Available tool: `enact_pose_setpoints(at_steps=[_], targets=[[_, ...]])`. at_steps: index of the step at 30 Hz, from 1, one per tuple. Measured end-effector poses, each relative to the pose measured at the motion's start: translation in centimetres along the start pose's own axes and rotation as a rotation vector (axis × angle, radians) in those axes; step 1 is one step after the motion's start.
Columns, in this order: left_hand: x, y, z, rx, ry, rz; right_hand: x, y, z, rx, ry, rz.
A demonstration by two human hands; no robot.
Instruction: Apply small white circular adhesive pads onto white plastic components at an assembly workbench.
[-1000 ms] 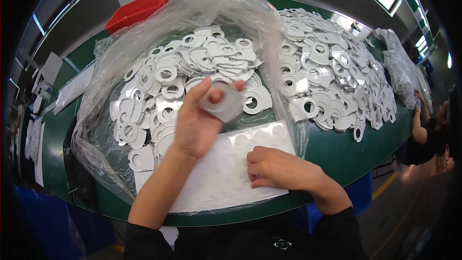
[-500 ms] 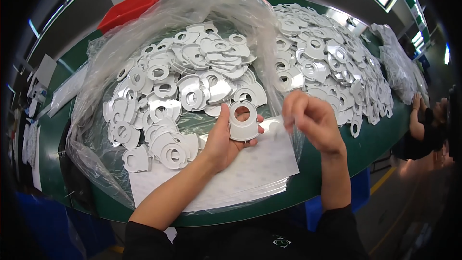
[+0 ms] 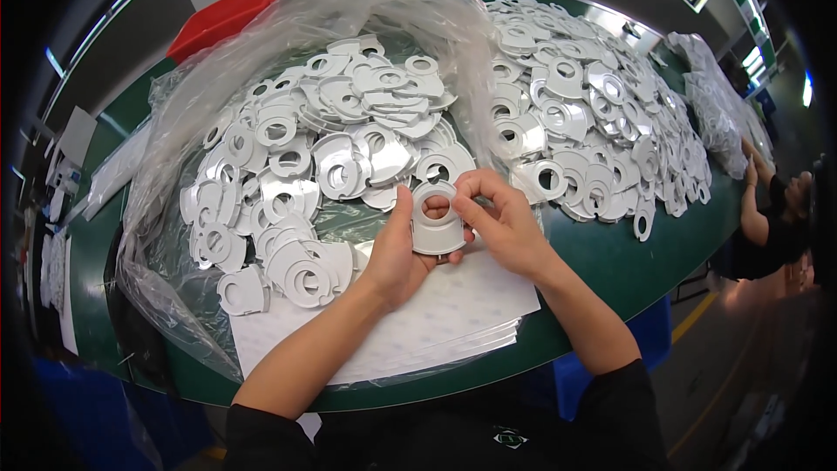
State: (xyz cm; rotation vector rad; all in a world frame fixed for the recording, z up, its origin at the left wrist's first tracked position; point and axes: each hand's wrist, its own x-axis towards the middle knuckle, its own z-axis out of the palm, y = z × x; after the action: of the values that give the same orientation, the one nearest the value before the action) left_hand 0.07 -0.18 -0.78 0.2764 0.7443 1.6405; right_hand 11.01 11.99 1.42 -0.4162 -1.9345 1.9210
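Observation:
My left hand (image 3: 397,257) holds a white plastic plate with a round hole (image 3: 438,237), fingers behind it and thumb along its left edge. The hole faces up and away from me. My right hand (image 3: 506,222) is closed at the upper right of this plate, thumb and forefinger pinching its ring edge. Whether a thin film is between those fingers I cannot tell. Beneath both hands lies a stack of white sheets (image 3: 392,340). Beyond them, a heap of similar white plates (image 3: 301,135) rests on clear plastic.
Crumpled clear plastic bag (image 3: 174,144) wraps round the near heap. A second heap of plates (image 3: 602,122) covers the right of the green table (image 3: 610,279). A red bin (image 3: 222,17) stands at the far left. Another person (image 3: 767,209) works at the right edge.
My right hand has moved left and down from beside the plate to its upper right edge. The left hand still holds the same plate in nearly the same place.

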Motion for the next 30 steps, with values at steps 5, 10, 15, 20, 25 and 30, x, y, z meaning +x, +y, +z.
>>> enact_pose_setpoints(at_steps=[5, 10, 15, 20, 25, 30], targets=[[0.05, 0.06, 0.19, -0.008, -0.008, 0.006, -0.06, -0.19, -0.01, 0.000, 0.006, 0.014], [-0.02, 0.12, 0.31, -0.003, -0.002, 0.000, -0.08, -0.22, -0.03, 0.001, 0.009, 0.026], [0.02, 0.07, 0.18, -0.012, -0.011, -0.001, -0.07, -0.22, -0.05, 0.001, 0.004, 0.024], [0.02, 0.07, 0.22, -0.032, -0.016, 0.000, -0.10, -0.22, -0.04, -0.014, 0.004, 0.004], [0.01, 0.15, 0.14, -0.028, -0.031, 0.004, -0.16, -0.39, -0.03, -0.036, -0.014, 0.011], [-0.06, 0.17, 0.17, -0.050, -0.067, 0.023, -0.17, -0.25, 0.00, -0.092, -0.006, -0.030]])
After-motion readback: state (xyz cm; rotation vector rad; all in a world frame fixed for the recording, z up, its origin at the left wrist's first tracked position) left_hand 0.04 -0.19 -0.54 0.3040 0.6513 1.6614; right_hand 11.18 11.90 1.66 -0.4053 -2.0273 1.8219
